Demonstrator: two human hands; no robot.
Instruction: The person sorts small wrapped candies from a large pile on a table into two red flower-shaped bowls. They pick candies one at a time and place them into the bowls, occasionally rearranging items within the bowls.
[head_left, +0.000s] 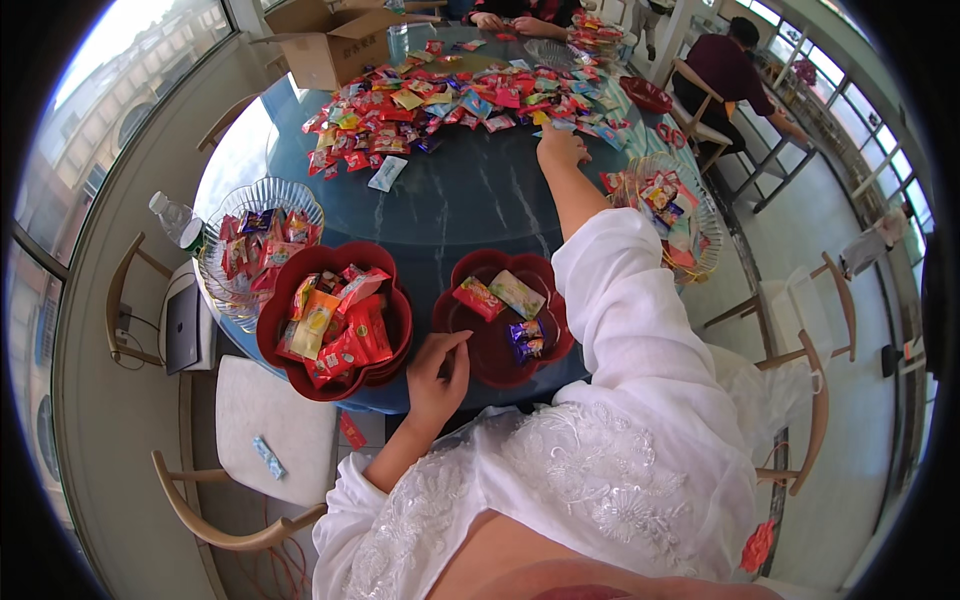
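My right hand (559, 147) reaches forward to the near right edge of a large pile of wrapped candies (450, 101). Its fingertips are at a yellow wrapper; whether they grip one is not clear. My left hand (439, 375) is bent beside the near left rim of a dark red scalloped bowl (487, 367), and I see nothing held in it. Inside that bowl lie a red candy packet (478, 298), a pale green packet (517, 295) and purple-wrapped candy (526, 341). Left of my hand, a fuller red bowl (270, 345) of candies sits on stacked bowls.
Clear glass bowls of candies stand at the left (300, 196) and right (709, 225). A cardboard box (322, 60) stands at the far left. Across the table are another person's hands (517, 25). Wooden chairs (277, 442) flank me, and a plastic bottle (172, 214) is at the left edge.
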